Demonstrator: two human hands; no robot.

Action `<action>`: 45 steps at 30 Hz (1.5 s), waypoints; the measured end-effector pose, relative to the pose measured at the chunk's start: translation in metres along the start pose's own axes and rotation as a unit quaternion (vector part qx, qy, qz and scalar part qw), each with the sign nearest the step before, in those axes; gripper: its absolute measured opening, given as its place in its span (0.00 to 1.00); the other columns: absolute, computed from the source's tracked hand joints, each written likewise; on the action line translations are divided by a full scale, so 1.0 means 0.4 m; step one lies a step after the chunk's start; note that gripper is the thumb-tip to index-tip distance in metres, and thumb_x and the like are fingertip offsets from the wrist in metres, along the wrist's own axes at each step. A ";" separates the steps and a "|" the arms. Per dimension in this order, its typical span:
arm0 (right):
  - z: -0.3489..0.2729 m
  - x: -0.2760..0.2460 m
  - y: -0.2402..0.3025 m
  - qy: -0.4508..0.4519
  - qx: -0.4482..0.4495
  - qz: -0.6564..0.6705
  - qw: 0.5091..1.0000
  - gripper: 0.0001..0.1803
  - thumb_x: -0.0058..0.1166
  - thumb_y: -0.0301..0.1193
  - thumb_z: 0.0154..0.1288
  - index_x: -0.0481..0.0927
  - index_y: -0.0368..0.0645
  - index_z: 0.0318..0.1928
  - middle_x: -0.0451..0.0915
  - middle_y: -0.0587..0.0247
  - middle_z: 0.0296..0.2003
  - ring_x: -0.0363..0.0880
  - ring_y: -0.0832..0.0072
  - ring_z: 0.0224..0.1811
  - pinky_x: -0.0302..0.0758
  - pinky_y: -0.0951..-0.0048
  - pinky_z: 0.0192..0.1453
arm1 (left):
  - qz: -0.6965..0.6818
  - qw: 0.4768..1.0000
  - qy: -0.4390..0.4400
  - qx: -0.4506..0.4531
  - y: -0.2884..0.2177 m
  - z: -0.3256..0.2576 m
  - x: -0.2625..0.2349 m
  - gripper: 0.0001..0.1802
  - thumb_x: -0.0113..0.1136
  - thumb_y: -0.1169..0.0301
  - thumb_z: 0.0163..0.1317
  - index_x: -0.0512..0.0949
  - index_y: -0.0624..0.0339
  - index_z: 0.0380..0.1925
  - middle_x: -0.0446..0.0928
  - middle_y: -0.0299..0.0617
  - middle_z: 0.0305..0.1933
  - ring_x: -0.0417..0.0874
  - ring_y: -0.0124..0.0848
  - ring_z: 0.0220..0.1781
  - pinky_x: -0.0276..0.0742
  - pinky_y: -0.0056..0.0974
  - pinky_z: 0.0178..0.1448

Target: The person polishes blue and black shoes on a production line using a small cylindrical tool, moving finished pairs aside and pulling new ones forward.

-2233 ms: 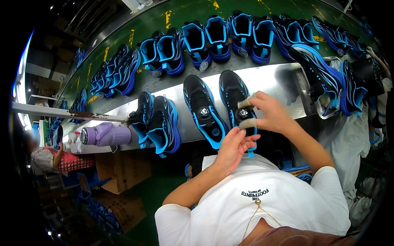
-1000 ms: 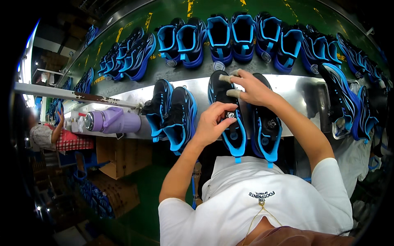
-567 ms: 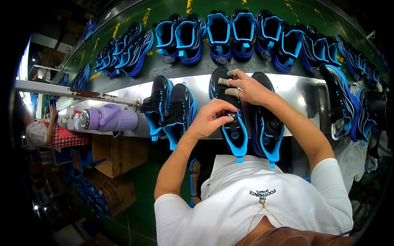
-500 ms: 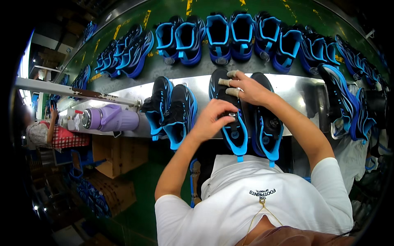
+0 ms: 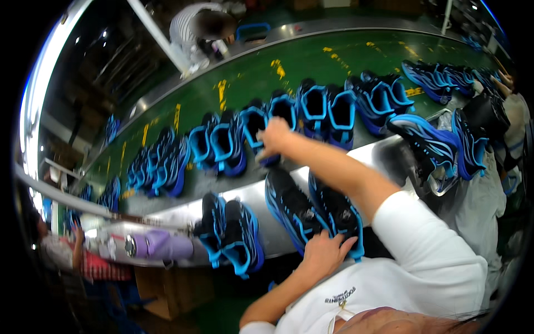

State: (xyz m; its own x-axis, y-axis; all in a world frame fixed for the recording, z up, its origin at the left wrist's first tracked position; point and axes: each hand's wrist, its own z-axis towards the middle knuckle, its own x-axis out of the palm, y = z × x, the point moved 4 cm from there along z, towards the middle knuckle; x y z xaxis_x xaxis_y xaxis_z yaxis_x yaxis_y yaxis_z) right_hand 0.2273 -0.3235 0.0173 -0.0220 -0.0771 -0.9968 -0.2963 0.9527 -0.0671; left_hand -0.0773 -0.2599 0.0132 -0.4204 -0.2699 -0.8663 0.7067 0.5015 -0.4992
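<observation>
Two black-and-blue sneakers lie on the metal ledge in front of me, toes pointing away: a left one (image 5: 292,203) and a right one (image 5: 342,214). My left hand (image 5: 322,256) is closed over the heel end of the left sneaker, its thumb reaching toward the right one; it hides that heel. My right hand (image 5: 275,136) is stretched out to the row beyond, at the heels of a pair of sneakers (image 5: 282,108). Motion smears its fingers, which have pale finger covers, so their grip is unclear. Another sneaker pair (image 5: 242,234) stands on the ledge to the left.
More sneakers (image 5: 222,142) line the green belt (image 5: 311,61). A purple bottle (image 5: 169,246) lies at left by a worn metal bar (image 5: 72,195). Sneakers (image 5: 425,142) sit on a rack at right. Other people are at the far side, left and right; a cardboard box (image 5: 167,292) is below.
My view has turned. My right hand has left the left sneaker's toe and reached out to the far row. My left hand has moved from its tongue area back to the heel.
</observation>
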 end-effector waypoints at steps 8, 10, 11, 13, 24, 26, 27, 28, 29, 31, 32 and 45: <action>-0.103 0.061 -0.197 0.002 0.018 0.064 0.998 0.41 0.55 0.75 0.43 0.87 0.58 0.46 0.85 0.59 0.35 0.85 0.60 0.41 0.80 0.61 0.41 | -0.172 0.973 -0.122 -0.092 0.145 0.001 -0.242 0.21 0.47 0.61 0.72 0.83 0.63 0.30 0.79 0.52 0.27 0.80 0.45 0.29 0.75 0.45 0.35; -0.136 0.064 -0.311 -0.005 0.044 0.041 0.998 0.44 0.56 0.76 0.41 0.85 0.59 0.51 0.86 0.57 0.38 0.84 0.57 0.42 0.81 0.60 0.44 | -0.241 0.952 -0.105 -0.160 0.191 0.037 -0.321 0.23 0.46 0.60 0.72 0.82 0.64 0.29 0.80 0.52 0.27 0.79 0.45 0.28 0.74 0.44 0.36; -0.149 0.048 -0.357 0.028 0.051 0.025 0.998 0.45 0.58 0.75 0.40 0.85 0.59 0.52 0.86 0.57 0.39 0.84 0.57 0.43 0.81 0.59 0.45 | -0.240 0.947 -0.099 -0.190 0.213 0.060 -0.356 0.24 0.45 0.58 0.73 0.82 0.65 0.29 0.80 0.53 0.26 0.79 0.45 0.26 0.74 0.43 0.36; -0.171 0.051 -0.474 0.024 0.104 0.017 0.994 0.46 0.61 0.74 0.36 0.85 0.58 0.53 0.86 0.56 0.41 0.84 0.57 0.45 0.80 0.59 0.48 | -0.163 0.965 -0.192 -0.075 0.273 0.122 -0.381 0.26 0.44 0.56 0.73 0.83 0.67 0.30 0.79 0.54 0.25 0.81 0.47 0.27 0.75 0.44 0.37; -0.256 -0.128 -0.457 -0.158 0.040 0.163 0.973 0.23 0.65 0.35 0.56 0.79 0.55 0.54 0.79 0.53 0.38 0.78 0.55 0.44 0.76 0.57 0.50 | 0.117 0.927 -0.181 -0.305 0.621 0.273 -0.592 0.25 0.53 0.52 0.66 0.82 0.67 0.30 0.81 0.63 0.36 0.82 0.58 0.42 0.76 0.54 0.48; -0.294 -0.102 -0.390 -0.107 -0.018 0.279 0.954 0.20 0.63 0.33 0.57 0.80 0.52 0.52 0.80 0.52 0.37 0.79 0.55 0.42 0.76 0.58 0.49 | 0.179 0.898 -0.143 -0.376 0.766 0.197 -0.586 0.28 0.59 0.49 0.60 0.83 0.70 0.32 0.82 0.64 0.36 0.83 0.57 0.43 0.78 0.53 0.49; -0.311 -0.068 -0.355 -0.069 -0.036 0.314 0.946 0.19 0.62 0.33 0.58 0.80 0.50 0.52 0.81 0.51 0.37 0.79 0.54 0.41 0.76 0.59 0.48 | 0.187 0.886 -0.089 -0.416 0.820 0.166 -0.575 0.30 0.63 0.46 0.56 0.83 0.70 0.32 0.82 0.64 0.38 0.84 0.56 0.45 0.78 0.51 0.51; -0.341 -0.040 -0.326 -0.039 -0.039 0.287 0.956 0.19 0.61 0.29 0.57 0.80 0.47 0.51 0.80 0.51 0.38 0.80 0.55 0.41 0.77 0.60 0.47 | 0.183 0.882 -0.057 -0.431 0.890 0.146 -0.549 0.31 0.64 0.44 0.55 0.84 0.69 0.34 0.82 0.63 0.40 0.84 0.55 0.46 0.79 0.50 0.52; -0.373 -0.017 -0.302 -0.012 -0.042 0.261 0.964 0.19 0.60 0.26 0.55 0.79 0.44 0.50 0.80 0.51 0.38 0.80 0.56 0.41 0.77 0.61 0.46 | 0.181 0.877 -0.024 -0.444 0.950 0.141 -0.521 0.33 0.65 0.43 0.54 0.84 0.69 0.35 0.82 0.63 0.42 0.84 0.54 0.48 0.79 0.49 0.53; -0.443 0.011 -0.259 0.051 -0.021 0.346 0.937 0.16 0.57 0.25 0.55 0.79 0.42 0.47 0.80 0.52 0.38 0.80 0.55 0.43 0.77 0.59 0.47 | 0.165 0.860 -0.078 -0.477 0.983 0.168 -0.483 0.33 0.69 0.44 0.50 0.84 0.66 0.38 0.82 0.60 0.46 0.83 0.53 0.51 0.79 0.47 0.56; -0.474 0.024 -0.244 0.052 -0.023 0.338 0.939 0.17 0.57 0.26 0.55 0.80 0.44 0.48 0.80 0.52 0.39 0.80 0.54 0.43 0.77 0.58 0.48 | 0.171 0.844 -0.083 -0.501 0.990 0.191 -0.476 0.29 0.71 0.50 0.48 0.84 0.64 0.41 0.82 0.57 0.49 0.83 0.52 0.52 0.79 0.48 0.57; -0.673 -0.129 -0.166 -0.130 0.024 0.464 0.876 0.32 0.66 0.36 0.57 0.74 0.50 0.63 0.72 0.50 0.56 0.72 0.55 0.59 0.71 0.60 0.61 | 0.137 0.881 -0.284 -0.353 0.394 0.028 -0.488 0.18 0.62 0.62 0.47 0.78 0.71 0.18 0.79 0.65 0.29 0.81 0.60 0.35 0.76 0.55 0.43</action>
State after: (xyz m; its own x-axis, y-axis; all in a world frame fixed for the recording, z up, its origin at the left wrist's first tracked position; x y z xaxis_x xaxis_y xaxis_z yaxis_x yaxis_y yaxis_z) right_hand -0.0090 -0.4620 0.0852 -0.0116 0.8008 -0.5988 -0.2247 0.5814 0.7820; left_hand 0.1226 -0.1374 0.1035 0.2044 -0.3274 -0.9225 0.1238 0.9435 -0.3074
